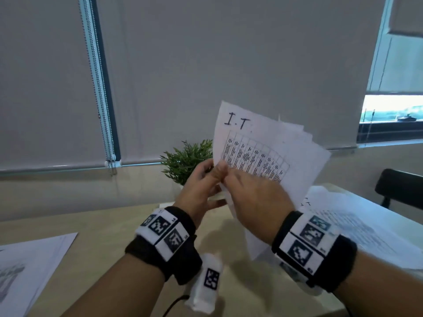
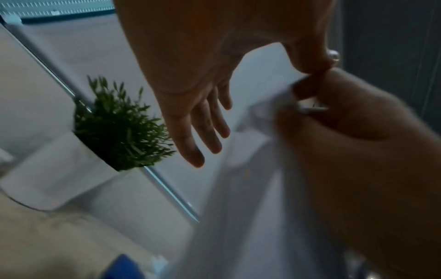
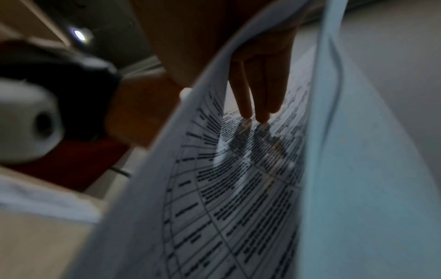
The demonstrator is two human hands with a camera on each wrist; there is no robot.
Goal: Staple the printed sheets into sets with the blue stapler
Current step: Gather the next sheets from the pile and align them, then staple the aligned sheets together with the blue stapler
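**Sheets being squared up, not yet stapled**

Head view: the left hand (image 1: 201, 181) and right hand (image 1: 254, 193) both pinch a fanned bunch of printed sheets (image 1: 263, 147) held above the table (image 1: 114, 227).

Left wrist view: a blurred blue shape, probably the stapler (image 2: 121, 267), lies below.

Right wrist view: straight fingers (image 3: 260, 90) back a page.

Next, I judge, align the corner, then reach for the stapler.

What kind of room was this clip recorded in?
Most likely an office or meeting room: grey roller blinds cover the windows, printed sheets and more paper lie on a light wooden table, beside a small potted plant.
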